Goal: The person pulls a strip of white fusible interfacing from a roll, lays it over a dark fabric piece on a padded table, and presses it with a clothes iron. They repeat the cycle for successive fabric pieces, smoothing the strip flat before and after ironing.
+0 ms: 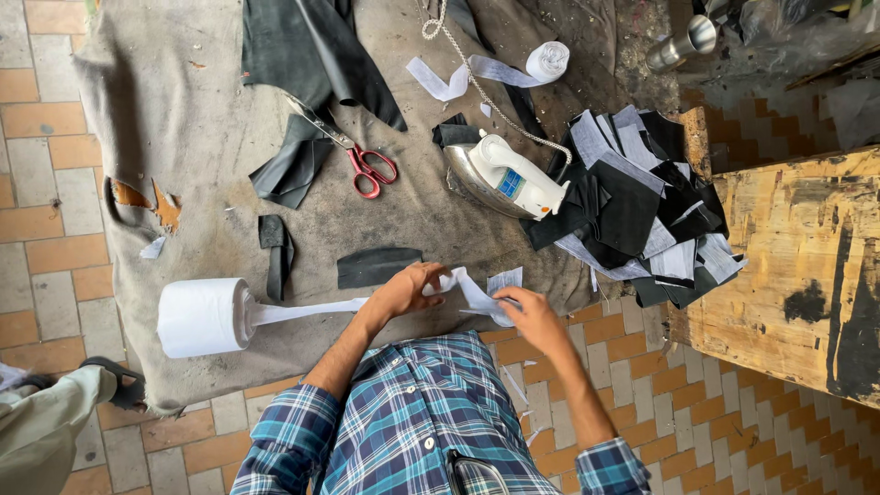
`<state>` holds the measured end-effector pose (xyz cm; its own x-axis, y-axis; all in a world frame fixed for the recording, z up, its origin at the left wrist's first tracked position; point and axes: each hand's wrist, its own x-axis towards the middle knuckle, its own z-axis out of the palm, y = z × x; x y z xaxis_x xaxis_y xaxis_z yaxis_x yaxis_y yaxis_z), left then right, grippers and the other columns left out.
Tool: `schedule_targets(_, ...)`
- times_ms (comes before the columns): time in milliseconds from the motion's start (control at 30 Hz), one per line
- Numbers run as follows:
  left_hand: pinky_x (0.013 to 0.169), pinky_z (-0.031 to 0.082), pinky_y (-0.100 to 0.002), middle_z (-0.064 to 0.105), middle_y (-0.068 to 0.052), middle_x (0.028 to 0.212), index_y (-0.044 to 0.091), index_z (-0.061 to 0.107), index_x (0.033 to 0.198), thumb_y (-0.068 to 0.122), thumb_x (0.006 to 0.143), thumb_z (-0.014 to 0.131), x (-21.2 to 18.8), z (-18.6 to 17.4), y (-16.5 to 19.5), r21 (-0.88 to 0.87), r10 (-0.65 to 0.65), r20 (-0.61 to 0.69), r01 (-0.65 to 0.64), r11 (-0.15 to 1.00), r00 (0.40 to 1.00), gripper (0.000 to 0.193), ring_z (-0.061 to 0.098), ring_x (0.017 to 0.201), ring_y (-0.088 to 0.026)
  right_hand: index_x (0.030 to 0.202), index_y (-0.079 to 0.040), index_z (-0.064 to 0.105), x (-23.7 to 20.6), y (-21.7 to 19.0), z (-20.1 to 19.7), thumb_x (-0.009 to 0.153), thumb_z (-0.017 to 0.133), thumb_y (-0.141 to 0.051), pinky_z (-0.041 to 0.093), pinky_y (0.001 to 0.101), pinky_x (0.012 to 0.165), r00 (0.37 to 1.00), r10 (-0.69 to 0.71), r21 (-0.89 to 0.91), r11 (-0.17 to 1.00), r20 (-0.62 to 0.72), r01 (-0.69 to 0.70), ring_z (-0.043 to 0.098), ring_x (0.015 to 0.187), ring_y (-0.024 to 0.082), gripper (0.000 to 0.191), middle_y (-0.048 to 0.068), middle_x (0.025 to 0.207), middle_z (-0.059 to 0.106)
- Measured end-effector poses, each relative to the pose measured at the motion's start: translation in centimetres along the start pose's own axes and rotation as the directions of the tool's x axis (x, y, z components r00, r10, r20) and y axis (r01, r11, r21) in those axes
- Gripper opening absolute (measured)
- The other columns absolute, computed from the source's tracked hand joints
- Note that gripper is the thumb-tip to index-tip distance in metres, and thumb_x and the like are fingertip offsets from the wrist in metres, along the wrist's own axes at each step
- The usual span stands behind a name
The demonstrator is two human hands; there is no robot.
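We are pinching the thin white fabric strip (458, 284) between the fingers of our left hand (408, 289) and right hand (524, 312), keeping it taut. It is trailing from the fat white tape roll (202, 316) lying beyond our left fingers on the grey cloth-covered desk (183, 119).

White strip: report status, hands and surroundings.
Left hand and right hand both pinch the white strip off the big roll. Iron, scissors, cut pile beyond, apart.
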<state>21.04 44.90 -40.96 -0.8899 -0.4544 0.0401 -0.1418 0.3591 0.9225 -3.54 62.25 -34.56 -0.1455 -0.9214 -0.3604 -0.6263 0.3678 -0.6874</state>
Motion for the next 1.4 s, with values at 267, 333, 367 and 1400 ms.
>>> schedule_targets(267, 0.064, 0.05, -0.032, 0.068, 0.0, 0.078, 0.009, 0.075, 0.102, 0.032, 0.094, 0.074, -2.0, -4.1, 3.1, -0.284, -0.13, 0.233, 0.195, 0.939, 0.964, 0.024, 0.061, 0.072, -0.011, 0.119, -0.01, 0.073, -0.2, -2.7, -8.9, 0.098, 0.064, -0.019, 0.054, 0.0292, 0.085, 0.991, 0.089, 0.256, 0.96, 0.103, -0.112, 0.066, 0.097, 0.013, 0.025, 0.002, 0.111, 0.074)
schedule_targets(333, 0.062, 0.048, -0.031, 0.067, 0.004, 0.078, 0.01, 0.075, 0.097, 0.035, 0.093, 0.074, -3.7, -5.1, 3.8, -0.291, -0.091, 0.318, 0.188, 0.938, 0.944, 0.025, 0.061, 0.072, -0.009, 0.117, -0.009, 0.074, 0.2, -3.8, -9.7, 0.096, 0.066, -0.018, 0.053, 0.029, 0.081, 0.988, 0.124, 0.228, 0.963, 0.087, -0.141, 0.064, 0.092, 0.013, 0.024, 0.002, 0.11, 0.074)
schedule_targets(367, 0.06, 0.045, -0.032, 0.063, 0.003, 0.072, 0.01, 0.074, 0.093, 0.035, 0.092, 0.074, -4.7, -5.5, 3.9, -0.26, -0.123, 0.391, 0.238, 0.936, 0.912, 0.026, 0.058, 0.068, -0.01, 0.117, -0.009, 0.074, 0.6, -4.3, -9.8, 0.097, 0.066, -0.018, 0.053, 0.0287, 0.08, 0.991, 0.102, 0.2, 0.973, 0.082, -0.116, 0.065, 0.09, 0.012, 0.024, 0.002, 0.108, 0.074)
schedule_targets(1400, 0.074, 0.049, -0.02, 0.075, 0.006, 0.086, 0.008, 0.081, 0.107, 0.027, 0.094, 0.072, -10.9, -12.3, -0.2, -0.51, -0.538, -0.176, 0.391, 0.766, 0.825, 0.025, 0.061, 0.08, -0.002, 0.112, -0.014, 0.069, 7.6, -3.5, 0.5, 0.099, 0.063, -0.021, 0.049, 0.0456, 0.08, 0.973, -0.085, -0.242, 0.97, -0.213, 0.032, 0.069, 0.095, 0.034, 0.016, 0.009, 0.105, 0.072)
